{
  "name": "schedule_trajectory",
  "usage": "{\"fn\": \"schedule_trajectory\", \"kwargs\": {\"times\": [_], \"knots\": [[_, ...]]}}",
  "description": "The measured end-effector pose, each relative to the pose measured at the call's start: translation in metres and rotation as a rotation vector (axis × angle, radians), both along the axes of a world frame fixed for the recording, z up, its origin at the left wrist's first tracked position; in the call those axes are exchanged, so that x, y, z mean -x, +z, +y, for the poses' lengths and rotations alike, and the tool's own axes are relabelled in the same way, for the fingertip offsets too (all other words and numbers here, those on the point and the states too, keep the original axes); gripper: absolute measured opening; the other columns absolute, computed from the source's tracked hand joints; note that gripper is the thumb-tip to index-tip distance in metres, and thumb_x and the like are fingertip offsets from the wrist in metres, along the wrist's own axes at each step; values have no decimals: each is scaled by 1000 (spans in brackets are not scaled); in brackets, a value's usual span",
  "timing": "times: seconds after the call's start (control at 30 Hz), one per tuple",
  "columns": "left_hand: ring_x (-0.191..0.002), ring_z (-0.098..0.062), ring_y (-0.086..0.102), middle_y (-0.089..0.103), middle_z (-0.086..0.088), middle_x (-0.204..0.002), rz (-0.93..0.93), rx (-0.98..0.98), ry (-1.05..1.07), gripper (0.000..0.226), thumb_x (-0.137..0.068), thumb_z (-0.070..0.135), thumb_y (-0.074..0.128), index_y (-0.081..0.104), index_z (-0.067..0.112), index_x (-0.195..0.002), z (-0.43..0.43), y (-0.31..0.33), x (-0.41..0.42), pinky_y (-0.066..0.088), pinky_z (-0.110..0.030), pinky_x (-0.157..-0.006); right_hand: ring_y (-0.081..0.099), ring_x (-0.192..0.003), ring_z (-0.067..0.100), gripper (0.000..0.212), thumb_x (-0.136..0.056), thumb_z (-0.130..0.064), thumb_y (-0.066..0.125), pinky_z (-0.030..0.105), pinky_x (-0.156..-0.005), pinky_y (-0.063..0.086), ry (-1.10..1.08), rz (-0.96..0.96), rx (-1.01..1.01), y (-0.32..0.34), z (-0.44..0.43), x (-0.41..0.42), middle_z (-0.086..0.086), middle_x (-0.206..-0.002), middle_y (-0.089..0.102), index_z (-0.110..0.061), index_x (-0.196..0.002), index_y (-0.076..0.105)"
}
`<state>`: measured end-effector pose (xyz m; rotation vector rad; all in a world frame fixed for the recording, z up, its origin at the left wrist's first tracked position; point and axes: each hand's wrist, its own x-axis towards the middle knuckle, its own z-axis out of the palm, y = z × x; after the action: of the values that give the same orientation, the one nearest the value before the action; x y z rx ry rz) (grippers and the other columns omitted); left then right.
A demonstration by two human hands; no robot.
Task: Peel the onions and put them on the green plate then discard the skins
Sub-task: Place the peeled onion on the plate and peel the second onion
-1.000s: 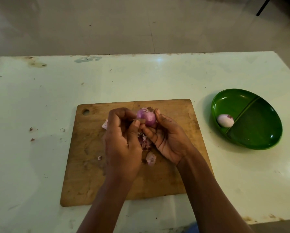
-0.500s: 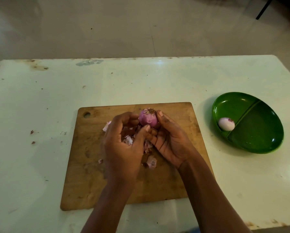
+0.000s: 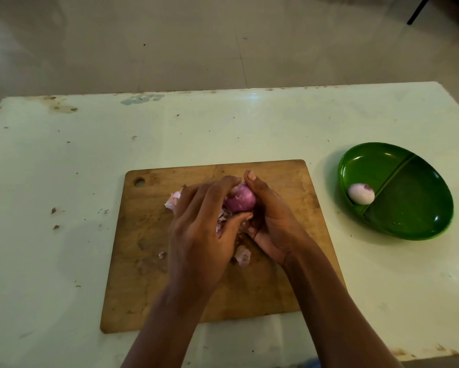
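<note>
A purple onion [image 3: 241, 200] sits between both hands above the wooden cutting board [image 3: 148, 235]. My right hand [image 3: 269, 216] cups and grips it from the right, thumb up over its top. My left hand [image 3: 201, 229] curls over its left side, fingers on the onion and thumb underneath. Loose onion skins [image 3: 243, 256] lie on the board under and beside the hands, with another piece [image 3: 173, 200] left of the left hand. A peeled pale onion [image 3: 361, 193] rests in the left compartment of the green plate [image 3: 414, 208] at the right.
The pale table [image 3: 63, 181] carries small skin scraps [image 3: 53, 210] left of the board. The table's far edge borders a tiled floor, and its near edge runs just below the board.
My left hand has closed over the onion's left side, fingers reaching across its top. The onion sits lower between the hands, its root end now turned away.
</note>
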<state>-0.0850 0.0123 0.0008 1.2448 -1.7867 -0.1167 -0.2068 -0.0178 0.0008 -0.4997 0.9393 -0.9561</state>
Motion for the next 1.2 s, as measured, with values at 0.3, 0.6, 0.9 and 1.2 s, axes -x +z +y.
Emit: {"fn": "schedule_trajectory", "kwargs": {"times": [0.3,0.6,0.9,1.2], "knots": [[-99,-3,45,59,-5,-106,-16,-171,-42,67,-67,3,82,42,17,-119,0,0,3,42,-5,-82,66,-73,16,21,-71,-38,64,31,-72,47,0,53,25,-1,1,-2,0,-75,72,-21,-75,74],[-99,-6,48,58,-5,-106,19,-200,-77,62,-69,3,80,41,19,-115,0,-4,5,45,-17,-80,65,-65,12,32,-83,-36,55,25,-66,51,58,101,95,-2,1,-2,-2,-70,70,-23,-61,75],[-86,4,41,44,10,-89,48,-138,-80,28,-83,26,56,43,18,-106,0,-4,6,40,-5,-80,53,-50,11,41,-97,-32,46,18,-45,43,-7,42,30,-3,0,-2,6,-63,62,-13,-67,67],[-96,-13,62,61,2,-109,113,-82,-8,64,-71,16,81,44,18,-123,-1,0,0,52,-19,-80,62,-55,10,26,-94,-33,52,23,-57,50,-94,87,-61,1,-1,-4,4,-69,70,-9,-89,60]]}}
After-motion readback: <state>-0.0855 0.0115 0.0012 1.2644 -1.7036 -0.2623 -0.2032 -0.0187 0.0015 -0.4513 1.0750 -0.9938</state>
